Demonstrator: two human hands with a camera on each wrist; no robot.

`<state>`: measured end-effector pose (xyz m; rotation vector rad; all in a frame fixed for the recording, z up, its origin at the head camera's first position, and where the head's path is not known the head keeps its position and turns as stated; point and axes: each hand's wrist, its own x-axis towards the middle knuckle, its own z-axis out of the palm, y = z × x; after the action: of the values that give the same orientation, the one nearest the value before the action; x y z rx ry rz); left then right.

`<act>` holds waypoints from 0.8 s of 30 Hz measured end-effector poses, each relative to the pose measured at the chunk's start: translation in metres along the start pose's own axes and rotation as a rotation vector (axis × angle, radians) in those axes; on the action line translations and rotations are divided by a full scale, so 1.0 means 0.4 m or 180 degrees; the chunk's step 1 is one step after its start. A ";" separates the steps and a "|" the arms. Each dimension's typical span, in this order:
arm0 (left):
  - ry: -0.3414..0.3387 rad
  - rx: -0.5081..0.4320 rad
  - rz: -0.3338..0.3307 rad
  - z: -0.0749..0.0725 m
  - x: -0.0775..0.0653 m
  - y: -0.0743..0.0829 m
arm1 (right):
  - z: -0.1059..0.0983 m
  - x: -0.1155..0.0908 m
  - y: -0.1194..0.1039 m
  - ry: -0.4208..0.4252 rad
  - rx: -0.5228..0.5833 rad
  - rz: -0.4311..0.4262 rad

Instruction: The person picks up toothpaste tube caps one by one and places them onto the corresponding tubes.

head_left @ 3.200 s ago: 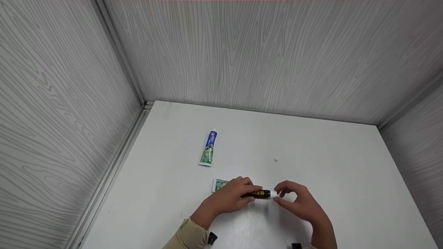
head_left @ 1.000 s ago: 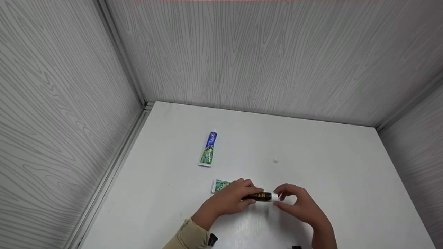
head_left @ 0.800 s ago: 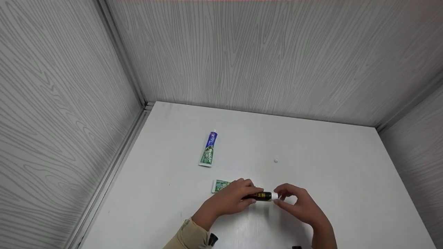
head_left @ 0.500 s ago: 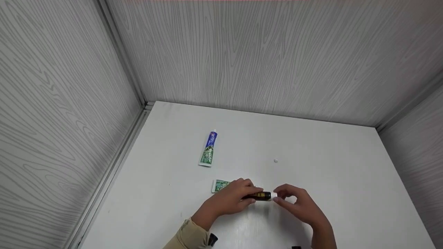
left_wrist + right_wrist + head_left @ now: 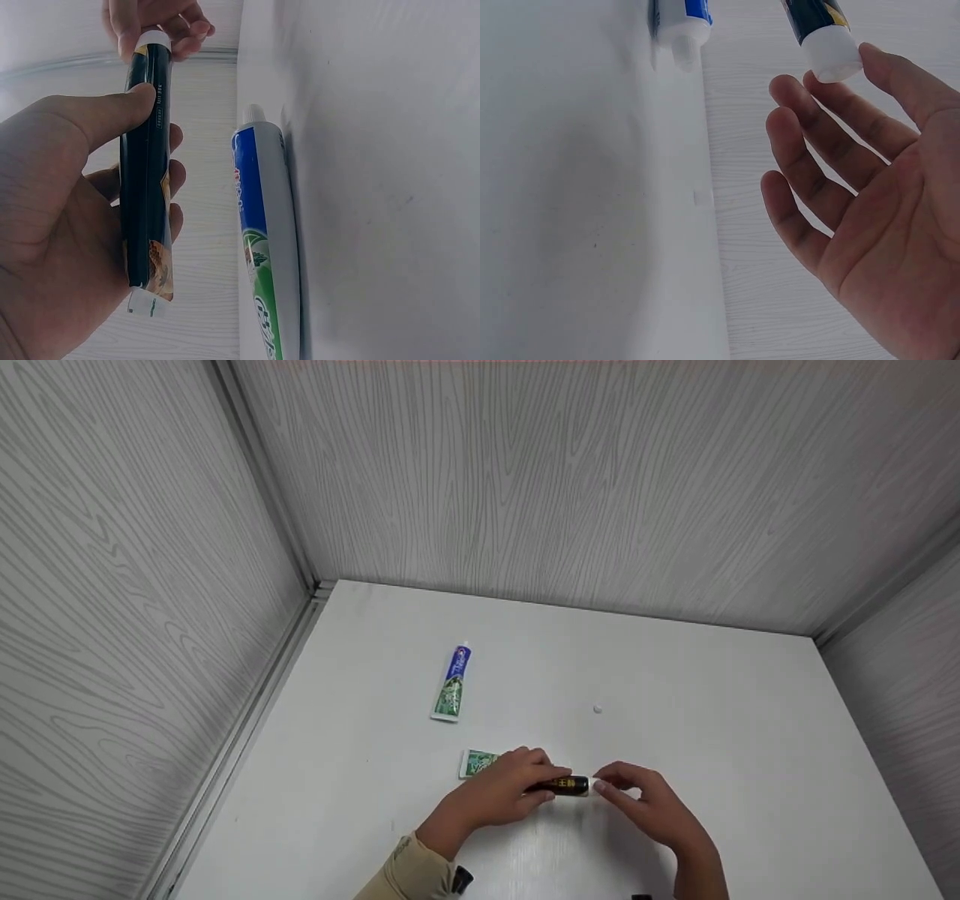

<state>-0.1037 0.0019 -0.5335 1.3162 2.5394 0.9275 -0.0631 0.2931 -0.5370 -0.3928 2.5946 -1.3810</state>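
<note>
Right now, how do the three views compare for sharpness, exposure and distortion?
Head view: evenly lit, soft shadows, walls bowed by the wide lens, the dark tube small. Left wrist view: sharp on the dark tube and left hand, white table washed out. Right wrist view: overexposed, right hand close, white cap slightly soft.

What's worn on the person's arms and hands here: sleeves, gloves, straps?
Both hands are bare: no gloves or rings show on the left hand or the right hand. The left forearm wears a tan long sleeve with faint small print near the cuff. A small black fitting sits at the left wrist and another at the right wrist. The right arm's sleeve is out of view.
</note>
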 end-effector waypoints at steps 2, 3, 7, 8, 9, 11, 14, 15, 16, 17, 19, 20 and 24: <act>-0.0007 0.0006 0.0004 -0.001 0.001 0.001 | 0.001 0.001 0.001 -0.0021 -0.0007 -0.0007; -0.0012 0.0008 0.0008 -0.002 0.001 0.002 | 0.001 0.001 0.002 -0.0033 -0.0005 -0.0004; -0.0030 0.0011 0.0014 -0.003 0.002 0.004 | -0.001 0.002 0.000 -0.0095 -0.0005 0.0080; -0.0031 0.0012 0.0013 -0.002 0.002 0.003 | -0.001 0.002 -0.002 -0.0104 -0.0008 0.0118; -0.0029 0.0013 0.0018 -0.002 0.002 0.003 | -0.002 0.002 -0.004 -0.0108 -0.0019 0.0153; -0.0028 0.0013 0.0019 -0.001 0.002 0.003 | -0.002 0.001 -0.006 -0.0090 -0.0041 0.0219; -0.0028 0.0017 -0.0003 0.001 0.002 0.001 | -0.003 -0.001 -0.009 -0.0004 -0.0049 0.0293; -0.0032 0.0017 -0.0012 0.002 0.002 0.001 | -0.003 -0.002 -0.010 0.0036 -0.0046 0.0290; -0.0038 0.0021 -0.0023 0.002 0.002 0.001 | -0.003 -0.002 -0.010 0.0077 -0.0038 0.0280; -0.0043 0.0022 -0.0037 0.002 0.002 0.002 | -0.003 -0.003 -0.011 0.0117 -0.0022 0.0262; -0.0048 0.0016 -0.0047 0.001 0.002 0.003 | -0.003 -0.004 -0.013 0.0190 -0.0018 0.0194; -0.0049 0.0012 -0.0051 0.000 0.002 0.004 | -0.002 -0.004 -0.014 0.0225 -0.0030 0.0151; -0.0050 -0.0017 -0.0052 -0.002 0.002 0.008 | 0.000 -0.007 -0.017 0.0318 -0.0089 -0.0054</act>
<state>-0.1024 0.0034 -0.5309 1.2943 2.5304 0.9167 -0.0594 0.2905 -0.5313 -0.3593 2.6992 -1.4059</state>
